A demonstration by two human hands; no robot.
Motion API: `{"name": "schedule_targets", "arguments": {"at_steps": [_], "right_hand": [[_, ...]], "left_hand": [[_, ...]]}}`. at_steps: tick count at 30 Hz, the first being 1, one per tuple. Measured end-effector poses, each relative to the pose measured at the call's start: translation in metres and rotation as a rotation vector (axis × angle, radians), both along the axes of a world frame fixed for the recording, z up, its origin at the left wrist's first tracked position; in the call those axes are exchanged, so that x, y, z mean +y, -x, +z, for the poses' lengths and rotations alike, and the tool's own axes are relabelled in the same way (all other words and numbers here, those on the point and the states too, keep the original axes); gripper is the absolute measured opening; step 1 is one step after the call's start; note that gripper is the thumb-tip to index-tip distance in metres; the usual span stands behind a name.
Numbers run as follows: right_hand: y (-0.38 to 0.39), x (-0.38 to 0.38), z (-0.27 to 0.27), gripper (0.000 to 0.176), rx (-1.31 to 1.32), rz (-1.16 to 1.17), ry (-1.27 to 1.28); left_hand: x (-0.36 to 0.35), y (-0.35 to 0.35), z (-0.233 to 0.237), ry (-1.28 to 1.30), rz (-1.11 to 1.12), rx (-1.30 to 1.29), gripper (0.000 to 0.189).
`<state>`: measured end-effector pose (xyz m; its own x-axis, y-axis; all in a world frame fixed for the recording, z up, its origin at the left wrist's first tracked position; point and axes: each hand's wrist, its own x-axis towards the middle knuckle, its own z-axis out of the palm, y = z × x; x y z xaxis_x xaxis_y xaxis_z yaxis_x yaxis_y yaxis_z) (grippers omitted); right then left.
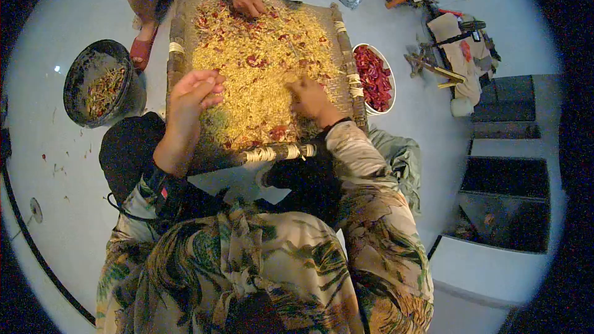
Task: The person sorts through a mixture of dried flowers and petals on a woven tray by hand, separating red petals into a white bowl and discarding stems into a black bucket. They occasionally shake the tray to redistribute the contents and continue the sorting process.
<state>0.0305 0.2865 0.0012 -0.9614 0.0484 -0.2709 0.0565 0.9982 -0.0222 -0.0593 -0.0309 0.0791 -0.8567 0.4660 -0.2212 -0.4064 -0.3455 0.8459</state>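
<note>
Left hand [195, 94], fingers curled, pinch indeterminable, is at the woven tray [177, 31], whose yellow seeds [247, 96] look light, loose, slippery, probably best pinched from above; right hand [311, 101], among them, blurred, grip indeterminable.

Glowing golden yellow across the seeds [247, 86], flecking dark red at the chilli pieces [254, 60]. Showing black on the bucket [137, 94] at left, white on the tub [392, 90] at right, deep red in the chillies [372, 77] inside, and reddish brown on the far sandal [141, 52]. Swirling green, brown and cream over the near clothing [291, 235], against a pale blue-grey floor [62, 142].
</note>
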Motion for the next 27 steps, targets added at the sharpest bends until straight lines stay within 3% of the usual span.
{"name": "schedule_targets", "arguments": {"at_steps": [3, 6, 9, 12, 16, 19, 20, 24, 27], "right_hand": [[-0.024, 0.02, 0.008, 0.078, 0.036, -0.338, 0.041], [-0.042, 0.016, 0.019, 0.084, -0.133, -0.378, 0.011], [-0.035, -0.004, -0.016, 0.08, -0.307, -0.482, 0.119], [-0.013, -0.063, 0.025, 0.076, -0.032, -0.348, 0.735], [0.007, -0.093, 0.048, 0.069, 0.17, -0.02, 0.921], [-0.002, -0.101, 0.037, 0.045, -0.506, -0.001, 0.97], [-0.014, -0.1, 0.019, 0.036, -0.506, 0.159, 1.19], [-0.023, -0.08, 0.02, 0.036, -0.452, 0.152, 0.95], [-0.013, -0.038, 0.023, 0.041, -0.172, 0.083, 0.725]], "left_hand": [[0.002, 0.001, -0.003, -0.019, 0.008, -0.009, 0.017], [0.004, -0.001, -0.005, -0.029, 0.006, -0.01, 0.017], [0.006, 0.0, -0.009, -0.042, -0.01, 0.002, 0.016], [0.008, 0.003, -0.018, -0.046, -0.029, 0.001, 0.016], [0.007, 0.004, -0.022, -0.037, -0.036, 0.024, 0.016], [0.007, 0.004, -0.019, -0.019, -0.039, 0.017, 0.017], [0.007, 0.003, -0.017, -0.009, -0.038, 0.011, 0.017], [0.004, 0.001, -0.008, -0.03, -0.045, 0.019, 0.016], [0.002, 0.002, -0.007, -0.029, -0.036, 0.008, 0.016]]}}
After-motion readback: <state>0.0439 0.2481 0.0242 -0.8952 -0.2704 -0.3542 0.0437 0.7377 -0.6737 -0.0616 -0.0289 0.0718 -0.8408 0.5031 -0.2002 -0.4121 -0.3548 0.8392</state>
